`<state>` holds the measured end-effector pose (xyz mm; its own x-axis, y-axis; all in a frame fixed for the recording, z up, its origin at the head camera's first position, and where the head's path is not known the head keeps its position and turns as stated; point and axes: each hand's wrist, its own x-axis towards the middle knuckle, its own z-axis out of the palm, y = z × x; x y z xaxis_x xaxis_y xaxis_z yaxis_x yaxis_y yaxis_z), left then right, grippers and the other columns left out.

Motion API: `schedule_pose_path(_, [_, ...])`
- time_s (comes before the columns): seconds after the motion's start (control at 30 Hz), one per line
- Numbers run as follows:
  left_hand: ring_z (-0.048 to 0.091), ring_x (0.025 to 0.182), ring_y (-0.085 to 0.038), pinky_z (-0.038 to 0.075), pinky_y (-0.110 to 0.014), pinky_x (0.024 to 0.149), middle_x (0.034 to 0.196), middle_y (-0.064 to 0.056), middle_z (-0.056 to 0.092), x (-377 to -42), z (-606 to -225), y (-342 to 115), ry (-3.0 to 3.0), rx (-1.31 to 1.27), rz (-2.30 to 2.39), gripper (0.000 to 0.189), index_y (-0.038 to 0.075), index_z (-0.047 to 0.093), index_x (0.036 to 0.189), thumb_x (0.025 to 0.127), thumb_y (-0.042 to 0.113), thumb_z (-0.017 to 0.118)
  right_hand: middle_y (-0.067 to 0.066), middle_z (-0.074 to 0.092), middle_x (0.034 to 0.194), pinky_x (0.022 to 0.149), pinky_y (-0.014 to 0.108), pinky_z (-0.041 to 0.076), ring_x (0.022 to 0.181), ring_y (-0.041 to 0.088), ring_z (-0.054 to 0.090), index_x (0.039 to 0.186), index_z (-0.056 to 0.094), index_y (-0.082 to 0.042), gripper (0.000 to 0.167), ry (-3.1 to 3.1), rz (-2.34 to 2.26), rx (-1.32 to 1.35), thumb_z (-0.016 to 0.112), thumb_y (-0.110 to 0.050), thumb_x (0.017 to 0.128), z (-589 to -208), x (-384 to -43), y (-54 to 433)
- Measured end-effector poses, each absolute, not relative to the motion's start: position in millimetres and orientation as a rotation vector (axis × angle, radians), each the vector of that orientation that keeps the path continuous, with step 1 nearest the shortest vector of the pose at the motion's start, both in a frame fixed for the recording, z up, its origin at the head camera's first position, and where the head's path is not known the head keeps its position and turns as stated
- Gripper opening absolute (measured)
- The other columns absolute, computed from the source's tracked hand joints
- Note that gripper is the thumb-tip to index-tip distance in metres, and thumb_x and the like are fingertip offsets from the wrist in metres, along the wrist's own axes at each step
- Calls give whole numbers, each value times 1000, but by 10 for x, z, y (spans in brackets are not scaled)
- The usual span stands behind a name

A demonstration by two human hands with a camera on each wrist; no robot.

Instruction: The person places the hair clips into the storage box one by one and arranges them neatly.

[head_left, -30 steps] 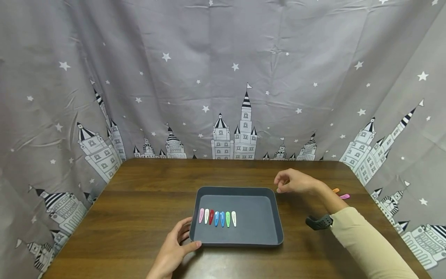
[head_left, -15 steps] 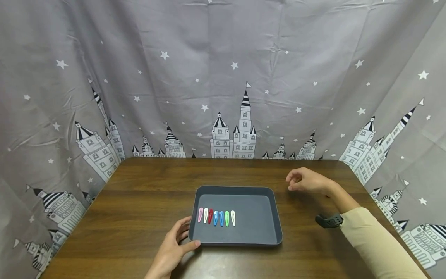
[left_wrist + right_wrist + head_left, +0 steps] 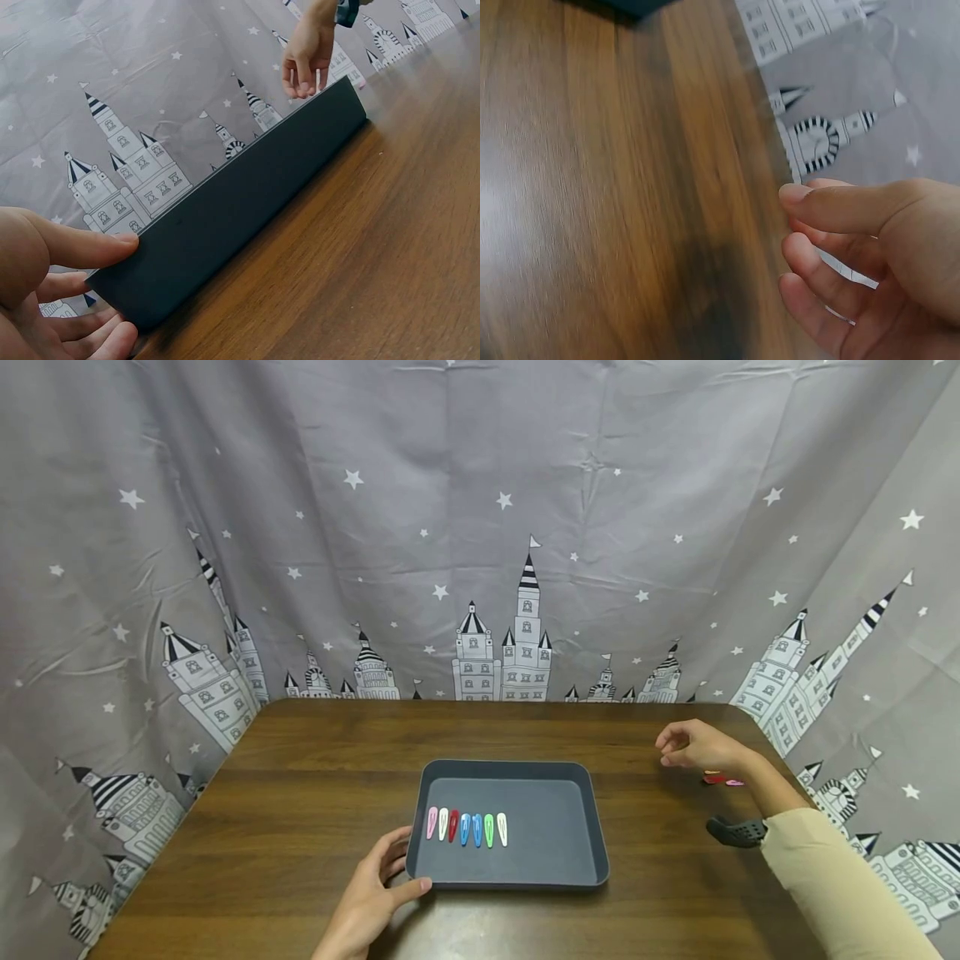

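Note:
A dark grey tray (image 3: 540,867) sits on the table with a row of snap hair clips in its left half. From left to right they are pink (image 3: 432,823), white (image 3: 443,823), red (image 3: 453,825), two blue, green (image 3: 489,830) and white (image 3: 502,829). My left hand (image 3: 375,889) holds the tray's near left corner, thumb on the front wall and fingers at the left side. Over the table right of the tray, my right hand (image 3: 697,747) hovers with fingers loosely bent and nothing held. Beside its wrist lie more clips, red (image 3: 714,779) and pink (image 3: 734,782), partly hidden by the arm.
The brown wooden table (image 3: 315,793) extends around the tray. Behind and beside it hangs a grey curtain (image 3: 405,568) printed with castles and stars. A dark wristband (image 3: 735,832) is on the right forearm, below a beige sleeve (image 3: 840,885).
My right hand has moved rightward, away from the tray and toward the loose clips, of which a red one now shows. My left hand stays on the tray corner.

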<state>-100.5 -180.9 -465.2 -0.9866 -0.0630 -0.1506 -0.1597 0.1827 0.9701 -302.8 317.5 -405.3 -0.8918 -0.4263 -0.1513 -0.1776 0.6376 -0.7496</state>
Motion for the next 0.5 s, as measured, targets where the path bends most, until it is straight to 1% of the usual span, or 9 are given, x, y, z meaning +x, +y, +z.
schedule_pose_path(0.07, [54,128,-40,46,-52,101,141,-23,57,-1006,-4648,-1808,2357,-225,1947,77,0,47,149,81,-2,83,11,64,99,69,36,54,83,21,60,113,61,12,25,2546,-1128,-464,72,2,93,-4066,-3010,3246])
schedule_pose_path(0.2, [54,127,-40,46,-51,100,140,-23,57,-1017,-4645,-1811,2355,-232,1949,77,0,47,149,82,-2,83,11,64,96,61,34,54,71,19,58,112,59,13,24,2542,-1173,-405,70,4,93,-4121,-2983,3369])
schedule_pose_path(0.3, [53,127,-40,45,-52,101,141,-24,56,-1025,-4648,-1808,2347,-239,1945,77,0,46,150,82,-2,83,12,63,94,57,32,54,66,18,57,110,59,14,22,2549,-1202,-366,69,7,92,-4181,-2952,3465])
schedule_pose_path(0.37, [53,128,-40,45,-52,101,142,-24,56,-1025,-4649,-1801,2344,-239,1945,78,0,46,150,82,-2,83,12,63,94,60,32,55,70,20,61,108,58,17,21,2569,-1193,-370,68,9,91,-4220,-2928,3542])
schedule_pose_path(0.5, [53,127,-40,45,-52,101,141,-24,56,-1017,-4652,-1799,2341,-243,1948,77,0,46,150,82,-2,83,14,64,93,63,34,55,77,21,66,107,59,17,20,2619,-1158,-306,68,10,90,-4257,-2869,3659])
